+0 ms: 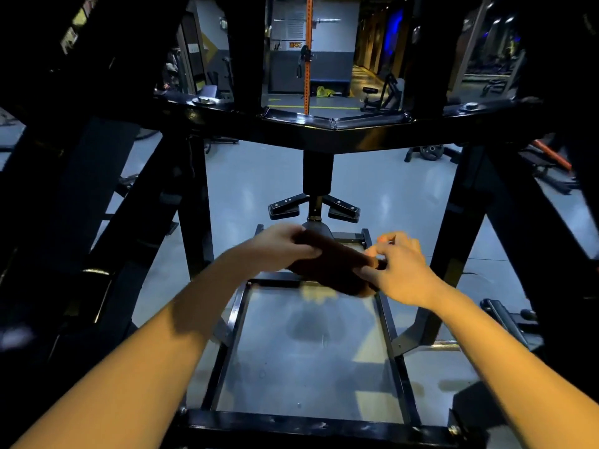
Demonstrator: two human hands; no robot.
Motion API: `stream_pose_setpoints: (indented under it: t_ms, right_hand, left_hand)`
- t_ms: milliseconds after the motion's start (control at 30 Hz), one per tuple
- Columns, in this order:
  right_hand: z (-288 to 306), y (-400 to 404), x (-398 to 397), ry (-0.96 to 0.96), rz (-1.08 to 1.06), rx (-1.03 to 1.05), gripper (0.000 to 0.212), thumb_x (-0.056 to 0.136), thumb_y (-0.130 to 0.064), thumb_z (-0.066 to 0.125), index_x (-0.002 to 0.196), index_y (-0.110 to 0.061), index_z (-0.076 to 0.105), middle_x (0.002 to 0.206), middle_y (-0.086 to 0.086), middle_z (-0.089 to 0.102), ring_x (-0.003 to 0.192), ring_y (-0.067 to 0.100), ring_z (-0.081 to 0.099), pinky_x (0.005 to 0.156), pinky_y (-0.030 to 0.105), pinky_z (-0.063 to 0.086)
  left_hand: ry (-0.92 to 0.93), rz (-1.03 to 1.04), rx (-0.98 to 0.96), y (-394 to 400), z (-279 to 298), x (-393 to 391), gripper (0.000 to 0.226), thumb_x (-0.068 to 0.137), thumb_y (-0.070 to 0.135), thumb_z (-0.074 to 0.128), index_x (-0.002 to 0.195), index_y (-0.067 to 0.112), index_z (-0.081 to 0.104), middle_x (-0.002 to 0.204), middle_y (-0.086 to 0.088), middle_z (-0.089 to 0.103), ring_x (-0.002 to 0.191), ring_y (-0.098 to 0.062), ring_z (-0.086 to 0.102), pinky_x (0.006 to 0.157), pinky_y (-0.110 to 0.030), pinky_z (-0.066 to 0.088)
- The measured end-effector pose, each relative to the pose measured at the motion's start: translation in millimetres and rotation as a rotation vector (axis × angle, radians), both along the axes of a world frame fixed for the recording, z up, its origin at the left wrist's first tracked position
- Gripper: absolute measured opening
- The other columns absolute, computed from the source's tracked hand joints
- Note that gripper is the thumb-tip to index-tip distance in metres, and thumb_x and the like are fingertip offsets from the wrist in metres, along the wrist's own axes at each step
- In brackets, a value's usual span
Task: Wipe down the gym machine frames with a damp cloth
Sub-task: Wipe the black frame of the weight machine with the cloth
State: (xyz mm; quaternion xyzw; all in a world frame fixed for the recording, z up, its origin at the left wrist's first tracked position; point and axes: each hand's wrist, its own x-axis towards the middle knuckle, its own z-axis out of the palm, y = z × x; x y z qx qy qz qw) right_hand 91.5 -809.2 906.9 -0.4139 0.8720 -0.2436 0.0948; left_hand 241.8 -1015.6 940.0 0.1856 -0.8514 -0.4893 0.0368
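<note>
Cloth (330, 265) blurred between both hands

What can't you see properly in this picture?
- Dark cloth, head view: blurred and in shadow; wetness and folds unclear.
- Left hand fingertips: tucked behind the cloth.
- Machine frame uprights: cut off by the top edge and too dark.
- Yellow thing on the far floor: too small to tell.

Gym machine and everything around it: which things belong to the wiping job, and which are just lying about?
For the job:
dark cloth
left hand
right hand
black machine frame

Just lying about:
orange upright post
yellow cloth on the floor
weight plate
</note>
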Motion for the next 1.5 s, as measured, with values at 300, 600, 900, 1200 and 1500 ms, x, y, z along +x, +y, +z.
stream_pose_setpoints:
  t_ms: [300, 600, 900, 1200, 1500]
  right_hand:
    - [27, -25, -1, -0.273, 0.216, -0.343, 0.014, 0.097, -0.037, 0.070, 0.106, -0.027, 0.075, 0.093, -0.003, 0.076, 0.087, 0.013, 0.073, 0.086, 0.048, 0.059]
    - [24, -49, -2, -0.012, 0.038, -0.624, 0.024, 0.100, -0.048, 0.062, 0.106, -0.026, 0.070, 0.096, -0.004, 0.065, 0.086, 0.007, 0.059, 0.073, 0.026, 0.048]
    - [28, -57, -8, -0.255, 0.147, -0.617, 0.043, 0.093, -0.068, 0.058, 0.121, -0.037, 0.049, 0.122, -0.013, 0.046, 0.110, 0.000, 0.052, 0.094, 0.021, 0.046]
    - [56, -80, -5, -0.626, 0.318, -0.532, 0.055, 0.104, -0.060, 0.039, 0.104, -0.012, 0.065, 0.078, 0.011, 0.069, 0.063, 0.020, 0.060, 0.055, 0.032, 0.046]
    - [98, -100, -48, -0.067, -0.092, -0.721, 0.032, 0.109, -0.049, 0.037, 0.126, -0.035, 0.061, 0.094, -0.001, 0.071, 0.081, 0.021, 0.068, 0.070, 0.032, 0.051]
  left_hand:
    - [0.158, 0.106, 0.021, 15, 38, -22, 0.026, 0.089, 0.015, 0.079, 0.111, 0.015, 0.067, 0.108, -0.012, 0.071, 0.101, -0.033, 0.070, 0.084, -0.038, 0.058]
    - [0.162, 0.363, 0.344, 49, 27, -39, 0.060, 0.099, 0.055, 0.058, 0.107, -0.002, 0.072, 0.096, -0.016, 0.078, 0.081, -0.022, 0.077, 0.072, -0.030, 0.062]
    - [0.402, 0.459, 0.789, 51, 28, -43, 0.034, 0.099, 0.030, 0.065, 0.113, -0.001, 0.069, 0.105, -0.017, 0.076, 0.101, -0.030, 0.072, 0.103, -0.051, 0.052]
    - [0.355, 0.430, 0.544, 18, 50, -47, 0.033, 0.104, 0.031, 0.052, 0.105, 0.004, 0.071, 0.098, -0.007, 0.071, 0.081, -0.004, 0.068, 0.064, -0.016, 0.048]
    - [0.396, 0.922, -0.641, -65, 76, -70, 0.097, 0.083, 0.054, 0.078, 0.157, 0.012, 0.032, 0.154, -0.010, 0.044, 0.142, -0.030, 0.040, 0.115, -0.050, 0.030]
